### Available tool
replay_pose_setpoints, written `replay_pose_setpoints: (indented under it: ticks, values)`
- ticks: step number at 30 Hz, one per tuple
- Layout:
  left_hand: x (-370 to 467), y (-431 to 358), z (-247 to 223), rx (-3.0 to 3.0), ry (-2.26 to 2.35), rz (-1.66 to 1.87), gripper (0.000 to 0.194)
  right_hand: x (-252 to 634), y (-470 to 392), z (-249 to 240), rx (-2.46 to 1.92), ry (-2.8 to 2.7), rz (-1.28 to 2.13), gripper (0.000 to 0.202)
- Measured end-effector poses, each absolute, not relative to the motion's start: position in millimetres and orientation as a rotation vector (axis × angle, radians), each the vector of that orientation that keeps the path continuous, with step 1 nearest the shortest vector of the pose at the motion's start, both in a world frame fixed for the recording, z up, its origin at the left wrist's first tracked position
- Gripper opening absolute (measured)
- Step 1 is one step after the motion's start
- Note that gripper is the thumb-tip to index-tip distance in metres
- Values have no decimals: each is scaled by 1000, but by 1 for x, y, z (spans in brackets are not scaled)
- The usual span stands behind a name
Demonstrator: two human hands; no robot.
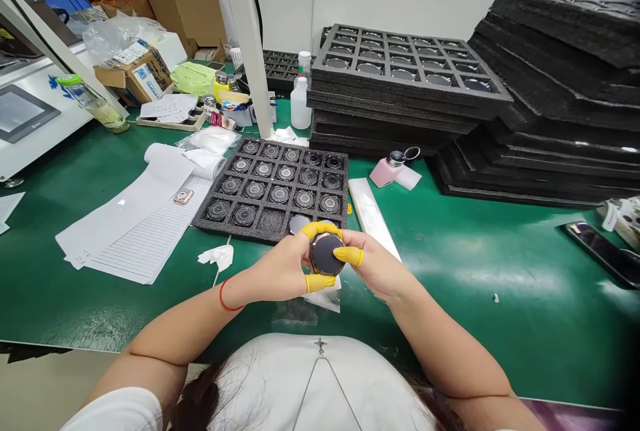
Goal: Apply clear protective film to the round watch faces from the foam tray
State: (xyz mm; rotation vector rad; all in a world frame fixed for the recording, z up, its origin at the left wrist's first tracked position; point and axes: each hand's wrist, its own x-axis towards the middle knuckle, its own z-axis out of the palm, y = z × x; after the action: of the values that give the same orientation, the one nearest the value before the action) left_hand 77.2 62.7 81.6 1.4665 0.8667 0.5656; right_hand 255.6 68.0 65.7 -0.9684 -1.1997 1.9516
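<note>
A round watch head [326, 254] with a dark, flat face is held up between my two hands, just in front of the foam tray. My left hand [285, 264], with yellow finger cots on thumb and finger, grips its rim from the left. On the other side, my right hand [373, 261] presses a yellow-capped thumb onto its face; the fingers behind are partly hidden. The black foam tray [273, 221] holds rows of similar round watch heads, most showing ringed backs. One front-row pocket is vacant, and a shinier disc [299, 224] lies to its right.
Stacked foam trays [400, 94] stand at the back, with a taller stack [550, 118] on the right. A pink pump bottle [387, 168], a white bottle [301, 104] and a phone [603, 251] are on the green table. Lined papers [145, 238] with a small square watch case [183, 196] lie left.
</note>
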Motion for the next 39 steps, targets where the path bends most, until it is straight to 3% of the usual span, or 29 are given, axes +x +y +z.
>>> replay_pose_setpoints:
  ticks: [25,32,39]
  values:
    - [75,63,81,1583,848,510,47,240,61,56,-896,-1057,1955,38]
    - [80,66,79,1531,844,528,50,243,64,58,-1062,-1010,1859,38]
    - [74,69,69,1278,670,603,61,254,66,67,-944,-1184,1949,30]
